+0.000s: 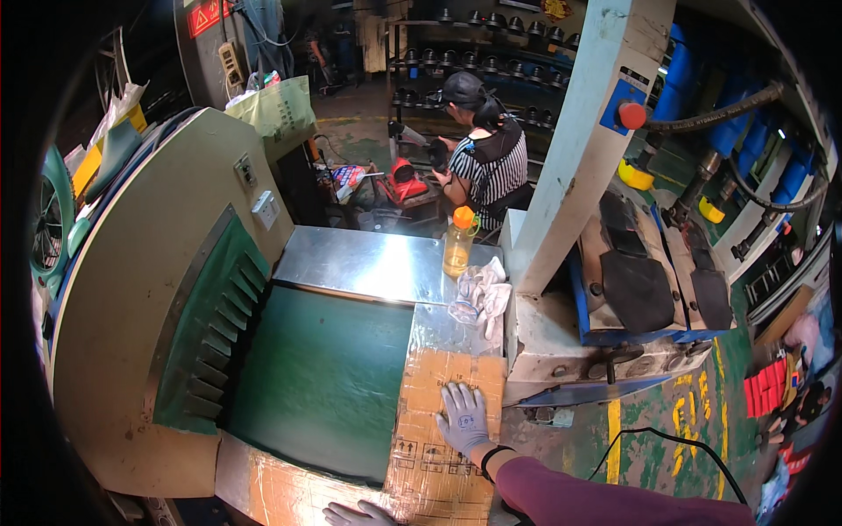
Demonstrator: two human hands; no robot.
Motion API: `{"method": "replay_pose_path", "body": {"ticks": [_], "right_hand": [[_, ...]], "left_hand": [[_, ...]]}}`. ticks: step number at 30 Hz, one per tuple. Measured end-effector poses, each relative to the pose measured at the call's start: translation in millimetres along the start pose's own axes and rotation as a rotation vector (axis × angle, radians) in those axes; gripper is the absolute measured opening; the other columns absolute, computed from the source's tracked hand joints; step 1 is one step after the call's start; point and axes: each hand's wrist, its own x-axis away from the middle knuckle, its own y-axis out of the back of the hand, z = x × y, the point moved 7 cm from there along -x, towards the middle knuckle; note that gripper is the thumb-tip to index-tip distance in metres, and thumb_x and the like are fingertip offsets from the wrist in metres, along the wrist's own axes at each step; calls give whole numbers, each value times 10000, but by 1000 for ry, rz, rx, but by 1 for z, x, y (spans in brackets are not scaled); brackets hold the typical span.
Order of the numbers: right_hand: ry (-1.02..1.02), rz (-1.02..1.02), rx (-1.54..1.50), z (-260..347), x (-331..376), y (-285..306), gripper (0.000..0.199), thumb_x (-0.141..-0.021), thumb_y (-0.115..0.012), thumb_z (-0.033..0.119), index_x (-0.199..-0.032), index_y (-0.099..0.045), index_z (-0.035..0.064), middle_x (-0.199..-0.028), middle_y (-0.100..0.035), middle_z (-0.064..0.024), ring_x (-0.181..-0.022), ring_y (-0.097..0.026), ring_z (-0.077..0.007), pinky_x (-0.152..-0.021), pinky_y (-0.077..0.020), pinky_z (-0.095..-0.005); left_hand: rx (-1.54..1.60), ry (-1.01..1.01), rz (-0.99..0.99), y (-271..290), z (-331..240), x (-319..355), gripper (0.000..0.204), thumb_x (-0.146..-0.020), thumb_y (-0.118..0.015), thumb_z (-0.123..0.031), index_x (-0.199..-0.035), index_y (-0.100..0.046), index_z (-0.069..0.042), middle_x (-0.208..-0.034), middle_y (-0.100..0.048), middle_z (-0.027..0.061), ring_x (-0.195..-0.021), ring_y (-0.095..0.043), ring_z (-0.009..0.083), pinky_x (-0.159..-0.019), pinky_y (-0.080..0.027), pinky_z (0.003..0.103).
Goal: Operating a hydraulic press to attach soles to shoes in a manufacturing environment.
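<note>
Both of my hands wear grey gloves. My right hand lies flat, fingers spread, on a cardboard sheet covered with clear tape along the right side of the conveyor. At the bottom edge my left hand rests on the taped cardboard of the near side, its fingers stretched out; only part of it shows. Neither hand holds anything. Between the cardboard edges and the machine runs a bare green conveyor belt. It meets a slitted green curtain in the beige machine housing.
On the metal ledge stand a yellow bottle with an orange cap and crumpled white gloves. A press with a red button rises at right. Beyond, a person in stripes sits before racks. A black cable crosses the floor.
</note>
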Motion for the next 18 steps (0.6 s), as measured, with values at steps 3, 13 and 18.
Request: {"method": "replay_pose_path", "body": {"ticks": [3, 13, 18], "right_hand": [[-1, 2, 2, 0, 0, 0, 632, -912, -539, 407, -1437, -421, 77, -1501, -414, -100, -1407, -339, -272, -1155, -222, -511], [-4, 7, -6, -1, 0, -1, 630, -915, -535, 410, -1440, -419, 81, -1512, -401, -96, -1408, -334, -274, -1162, -213, -513], [-4, 6, -13, 0, 0, -1, 626, -914, -537, 407, -1439, -422, 86, -1510, -403, -95, -1408, -335, -275, -1162, -216, -512]], "left_hand": [[2, -4, -25, -1, 1, 0, 739, -989, -336, -518, -1524, -300, -8, -1575, -285, 242, -1459, -245, 424, -1197, -170, 543], [-18, -18, -38, -1, 1, 0, 729, -991, -349, -510, -1521, -310, -11, -1571, -292, 244, -1456, -249, 429, -1190, -186, 555], [-5, -13, -25, -1, 2, 0, 738, -989, -346, -518, -1523, -304, -10, -1575, -284, 244, -1459, -243, 428, -1193, -181, 550]]}}
